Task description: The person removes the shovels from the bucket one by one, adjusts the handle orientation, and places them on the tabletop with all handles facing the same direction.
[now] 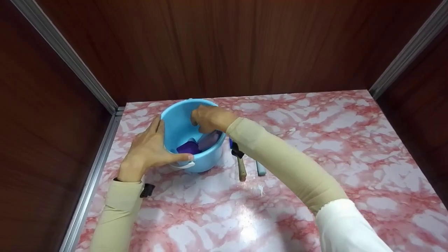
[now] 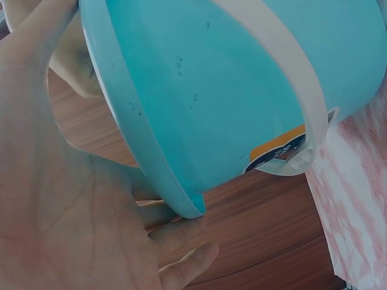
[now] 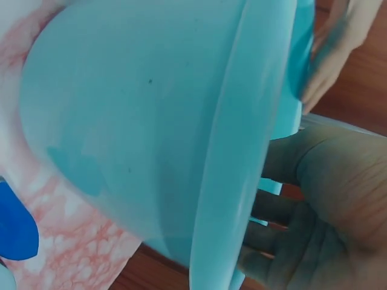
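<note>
One red-and-white marbled tabletop [image 1: 332, 150] bears a light-blue plastic bucket [image 1: 208, 161] near its far left corner, mouth up, which presumably leaves the inside within reach. The left hand [image 1: 148, 148] is spread against the rim, thumb along the near side, likely to brace it. The right hand [image 1: 210, 119] is inside, over the contents; whether its fingers pinch anything, I cannot tell. In the bucket lie a dull lilac, rounded object [image 1: 210, 140] and a deep-purple, smooth object [image 1: 189, 147]. Just right, a brown, wooden-looking handle [image 1: 242, 169] and a slim pale-blue handle [image 1: 261, 168] lie side by side, perhaps for easy picking.
</note>
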Demonstrator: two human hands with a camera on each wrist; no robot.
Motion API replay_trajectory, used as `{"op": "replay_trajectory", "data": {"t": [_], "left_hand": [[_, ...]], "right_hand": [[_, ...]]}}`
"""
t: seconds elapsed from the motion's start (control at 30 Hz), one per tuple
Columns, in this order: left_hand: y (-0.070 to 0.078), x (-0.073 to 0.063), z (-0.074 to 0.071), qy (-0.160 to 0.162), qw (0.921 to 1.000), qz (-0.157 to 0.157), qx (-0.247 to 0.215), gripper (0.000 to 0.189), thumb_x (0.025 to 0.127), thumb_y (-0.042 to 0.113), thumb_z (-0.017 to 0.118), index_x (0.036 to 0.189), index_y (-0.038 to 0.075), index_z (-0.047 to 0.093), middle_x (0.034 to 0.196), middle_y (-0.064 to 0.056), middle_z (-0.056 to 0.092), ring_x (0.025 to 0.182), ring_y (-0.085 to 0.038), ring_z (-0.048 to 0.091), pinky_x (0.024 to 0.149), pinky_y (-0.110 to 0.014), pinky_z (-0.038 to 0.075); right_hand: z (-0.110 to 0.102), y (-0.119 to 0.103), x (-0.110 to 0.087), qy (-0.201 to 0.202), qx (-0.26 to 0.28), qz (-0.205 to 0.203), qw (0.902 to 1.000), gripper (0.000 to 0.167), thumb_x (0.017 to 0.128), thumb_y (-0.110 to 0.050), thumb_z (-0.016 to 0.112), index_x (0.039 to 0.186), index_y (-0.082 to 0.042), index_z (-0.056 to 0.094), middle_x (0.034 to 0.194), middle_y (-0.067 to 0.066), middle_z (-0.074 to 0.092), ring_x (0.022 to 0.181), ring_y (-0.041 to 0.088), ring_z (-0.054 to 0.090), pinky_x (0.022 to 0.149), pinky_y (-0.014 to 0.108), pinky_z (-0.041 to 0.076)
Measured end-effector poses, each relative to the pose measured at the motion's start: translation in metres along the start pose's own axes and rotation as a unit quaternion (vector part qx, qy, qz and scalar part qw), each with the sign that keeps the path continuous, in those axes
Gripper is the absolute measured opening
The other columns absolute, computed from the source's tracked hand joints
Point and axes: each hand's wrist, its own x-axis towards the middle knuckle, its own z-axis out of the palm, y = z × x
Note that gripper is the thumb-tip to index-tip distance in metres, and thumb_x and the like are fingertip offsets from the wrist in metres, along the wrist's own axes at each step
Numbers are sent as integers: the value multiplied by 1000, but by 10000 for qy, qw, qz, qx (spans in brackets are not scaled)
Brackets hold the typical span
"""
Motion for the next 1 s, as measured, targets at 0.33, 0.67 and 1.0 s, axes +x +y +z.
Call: {"op": "replay_trajectory", "data": {"t": [0.33,0.67,1.0], "left_hand": [[2,1,0,20,10000,-11,16,156,61,98,70,173,14,1,179,-16,13,157,-53,29,120,-79,29],[3,1,-1,42,10000,-5,-34,155,61,98,69,173,16,1,179,-16,12,158,-53,27,120,-80,26],[1,-1,-1,94,9999,9,-88,154,61,97,70,174,17,1,179,-15,14,157,-54,29,118,-80,29]], "right_hand": [[10,-11,12,-771,-917,309,9923,26,98,-31,74,94,-11,58,75,1,48,68,18,51,67,33,50],[24,-16,16,-636,-1851,-29,9806,38,101,-35,73,129,-9,72,112,9,76,97,23,67,103,44,60],[37,-33,29,-658,-2734,235,9594,31,105,-33,66,129,-14,70,114,3,73,90,17,64,96,38,62]]}}
